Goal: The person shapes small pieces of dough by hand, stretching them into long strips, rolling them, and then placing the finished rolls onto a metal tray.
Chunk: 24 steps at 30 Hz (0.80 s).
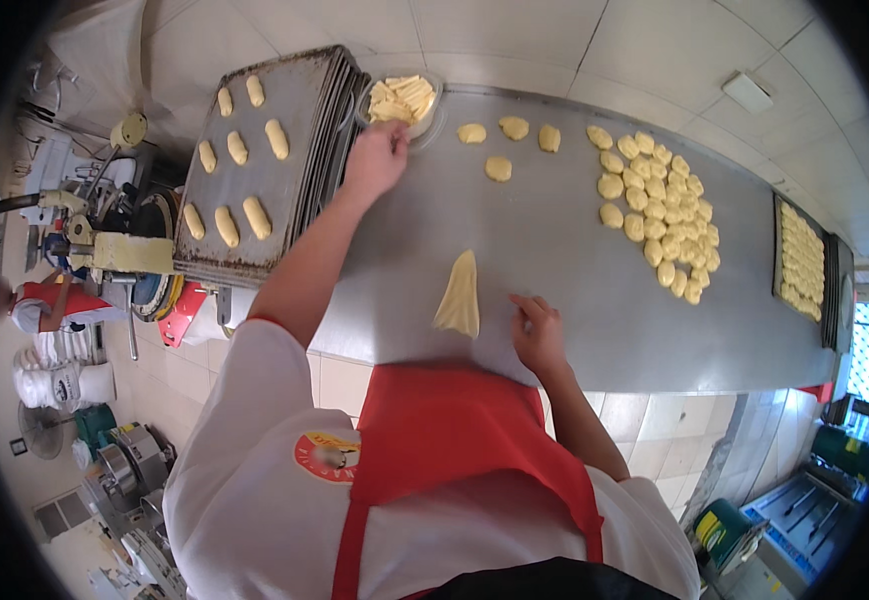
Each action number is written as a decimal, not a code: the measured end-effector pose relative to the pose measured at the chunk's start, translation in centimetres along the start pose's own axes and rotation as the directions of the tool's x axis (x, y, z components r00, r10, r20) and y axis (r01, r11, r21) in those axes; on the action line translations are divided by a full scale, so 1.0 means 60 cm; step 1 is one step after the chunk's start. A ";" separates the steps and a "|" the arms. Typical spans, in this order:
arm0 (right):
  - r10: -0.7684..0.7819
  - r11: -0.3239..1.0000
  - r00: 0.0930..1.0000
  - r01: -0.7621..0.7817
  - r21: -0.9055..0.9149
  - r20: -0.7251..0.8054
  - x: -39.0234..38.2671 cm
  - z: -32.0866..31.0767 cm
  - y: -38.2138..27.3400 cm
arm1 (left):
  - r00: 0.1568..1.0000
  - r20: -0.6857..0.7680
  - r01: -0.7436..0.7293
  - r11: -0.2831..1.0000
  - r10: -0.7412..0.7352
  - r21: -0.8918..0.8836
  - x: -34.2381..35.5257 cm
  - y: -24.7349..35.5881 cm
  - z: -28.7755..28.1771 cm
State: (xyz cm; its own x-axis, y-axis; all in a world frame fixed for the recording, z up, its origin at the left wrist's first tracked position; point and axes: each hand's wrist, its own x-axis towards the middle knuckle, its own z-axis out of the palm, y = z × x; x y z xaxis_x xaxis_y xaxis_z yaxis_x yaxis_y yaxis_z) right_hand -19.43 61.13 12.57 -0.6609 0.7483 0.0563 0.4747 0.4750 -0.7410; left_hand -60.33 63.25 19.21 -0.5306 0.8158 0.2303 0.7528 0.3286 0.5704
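Note:
My left hand (379,158) is at the near rim of a clear round tub (439,107) heaped with pale yellow sticks (402,98), perhaps cheese. Its fingers are bent together, and whatever they pinch is hidden. On the steel table before me lies a flattened piece of dough (461,297), narrow at the far end and wider at the near end. Just right of it hovers my right hand (538,330), index finger stretched out, the other fingers loosely curled, holding nothing. Beyond the flat piece sit several loose dough balls (499,168).
A stack of worn baking trays (245,180) stands left, its top one bearing several dough rolls (238,148). Many dough balls (655,200) cluster on the table's right. A filled tray (801,262) is at the far right end. Machinery (135,252) and another person (60,300) are at left.

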 end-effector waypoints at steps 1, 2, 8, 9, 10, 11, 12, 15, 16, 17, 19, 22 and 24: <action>-0.012 1.000 0.999 0.012 -0.005 -0.034 0.005 -0.021 0.025 | 0.998 -0.050 -0.026 0.995 0.031 0.095 0.046 -0.009 0.004; -0.007 1.000 0.998 0.006 -0.008 -0.055 0.006 -0.040 0.049 | 0.999 -0.045 -0.006 0.987 0.014 0.162 0.083 -0.022 0.013; 0.070 0.997 0.993 -0.065 0.051 -0.095 0.029 -0.123 0.145 | 0.999 -0.040 0.048 0.864 -0.033 0.501 0.194 -0.017 0.091; 0.084 0.994 0.992 -0.076 0.084 -0.092 0.034 -0.125 0.154 | 0.991 0.010 0.113 0.864 -0.135 0.490 0.205 -0.010 0.096; 0.098 0.989 0.991 -0.087 0.116 -0.087 0.040 -0.124 0.162 | 0.970 0.059 0.179 0.857 -0.236 0.482 0.213 -0.004 0.099; 0.099 0.988 0.991 -0.087 0.130 -0.086 0.050 -0.125 0.164 | 0.936 0.109 0.245 0.844 -0.333 0.477 0.218 0.002 0.103; 0.101 0.986 0.991 -0.088 0.143 -0.086 0.060 -0.125 0.165 | 0.946 0.076 0.239 0.837 -0.314 0.493 0.218 0.008 0.108; 0.076 0.982 0.991 -0.056 0.178 -0.112 0.096 -0.124 0.153 | 0.963 -0.020 0.246 0.848 -0.268 0.469 0.218 0.013 0.114; 0.065 0.981 0.990 -0.040 0.188 -0.127 0.105 -0.122 0.144 | 0.963 -0.048 0.260 0.872 -0.265 0.415 0.217 0.011 0.114; 0.066 0.981 0.991 -0.043 0.188 -0.118 0.115 -0.125 0.135 | 0.961 -0.082 0.275 0.895 -0.263 0.351 0.219 0.007 0.114; 0.070 0.981 0.992 -0.050 0.187 -0.102 0.126 -0.124 0.114 | 0.944 -0.053 0.329 0.926 -0.325 0.185 0.220 -0.007 0.108; 0.047 0.977 0.987 -0.014 0.212 -0.151 0.133 -0.118 0.093 | 0.926 -0.010 0.377 0.926 -0.377 -0.025 0.220 -0.023 0.101; 0.043 0.980 0.985 -0.009 0.197 -0.166 0.134 -0.117 0.071 | 0.913 -0.037 0.397 0.908 -0.405 -0.135 0.215 -0.021 0.092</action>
State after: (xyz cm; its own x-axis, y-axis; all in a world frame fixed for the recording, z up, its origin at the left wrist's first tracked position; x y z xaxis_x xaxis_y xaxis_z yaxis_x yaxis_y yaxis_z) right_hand -18.62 72.40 14.59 -0.5347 0.8343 0.1346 0.3572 0.3675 -0.8587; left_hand -66.00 76.00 17.11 -0.8042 0.5943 0.0085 0.4200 0.5581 0.7157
